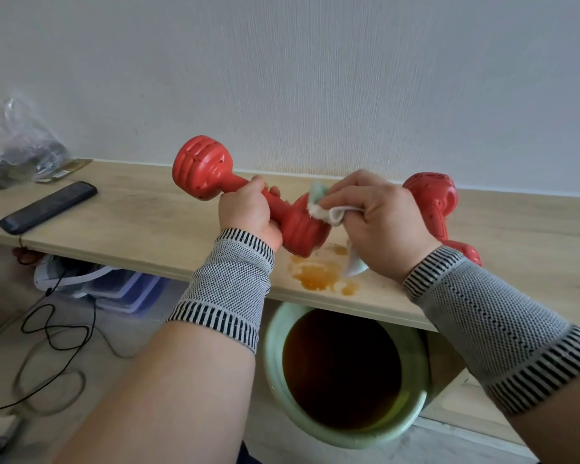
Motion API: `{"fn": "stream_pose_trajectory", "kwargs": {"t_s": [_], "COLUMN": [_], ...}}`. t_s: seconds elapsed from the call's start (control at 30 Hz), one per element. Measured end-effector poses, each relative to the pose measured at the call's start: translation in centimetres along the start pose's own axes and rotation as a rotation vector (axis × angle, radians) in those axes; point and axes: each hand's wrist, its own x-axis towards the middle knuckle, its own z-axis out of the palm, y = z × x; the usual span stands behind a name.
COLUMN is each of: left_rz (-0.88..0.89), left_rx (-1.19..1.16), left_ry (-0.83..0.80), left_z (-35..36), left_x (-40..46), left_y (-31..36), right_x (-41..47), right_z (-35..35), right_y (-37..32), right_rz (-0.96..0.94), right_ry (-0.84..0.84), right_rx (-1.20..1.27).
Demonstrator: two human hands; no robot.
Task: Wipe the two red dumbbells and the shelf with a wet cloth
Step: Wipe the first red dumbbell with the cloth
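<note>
Your left hand (248,212) is wrapped around the handle of one red dumbbell (248,192), holding it lifted above the shelf (141,222) near the middle of the frame, one bulb end up toward the upper left and the other down toward the lower right. Your right hand (379,222) has its fingers curled round a pale wet cloth (325,209), pressing it against the lower bulb end where it meets the handle; a corner of the cloth hangs below your palm. Both wrists wear grey knitted bands with black stripes. The second red dumbbell (432,202) lies on the shelf just behind your right hand, at the right of centre, partly hidden by it. On the shelf directly below the held dumbbell sits an orange-brown stain (318,276). Toward the left of the frame a dark phone (47,207) lies on the shelf, with a crumpled clear plastic bag (14,142) beyond it. Beneath the shelf edge, in the lower middle, stands a green bucket (275,356) holding dark brownish water, and black cables (54,336) trail across the floor at lower left.
</note>
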Motion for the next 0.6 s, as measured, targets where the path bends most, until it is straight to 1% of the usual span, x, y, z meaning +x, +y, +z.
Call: {"fn": "stream_pose_trajectory", "kwargs": {"t_s": [0.03, 0.07, 0.1, 0.23, 0.27, 0.3, 0.33, 0.4, 0.47, 0.53, 0.6], "left_rz": [0.007, 0.009, 0.008, -0.036, -0.053, -0.071, -0.088, -0.119, -0.124, -0.088, -0.037], "left_rx": [0.009, 0.016, 0.019, -0.015, -0.048, -0.095, -0.142, -0.175, -0.126, -0.065, -0.049], "left_ry": [0.002, 0.001, 0.003, 0.031, 0.031, 0.024, 0.009, -0.030, -0.080, -0.138, -0.184], "left_z": [0.1, 0.1, 0.1, -0.3, -0.2, -0.1, 0.0, 0.1, 0.1, 0.0, 0.1], "left_x": [-0.1, -0.3, -0.3, 0.2, 0.2, 0.2, 0.1, -0.1, -0.2, -0.2, -0.1], "left_y": [-0.1, -0.2, -0.2, 0.2, 0.3, 0.4, 0.6, 0.6, 0.2, -0.2, -0.5], "right_x": [0.1, 0.1, 0.0, -0.9, -1.0, -0.8, -0.6, -0.1, 0.5, 0.9, 0.9], "right_z": [-0.1, -0.1, 0.1, 1.2, 1.3, 1.2, 1.0, 0.4, -0.4, -1.2, -1.5], "right_y": [0.2, 0.2, 0.0, -1.7, -1.7, -1.5, -1.1, -0.4, 0.0, 0.1, 0.2], "right_rz": [0.054, 0.069, 0.040, -0.254, -0.277, -0.262, -0.213, -0.050, 0.123, 0.291, 0.386], "right_ry": [0.017, 0.026, 0.027, -0.088, -0.100, -0.086, -0.050, 0.014, 0.007, -0.006, 0.004], "right_rx": [0.010, 0.000, -0.021, -0.097, -0.103, -0.101, -0.091, -0.053, 0.023, 0.177, 0.283]}}
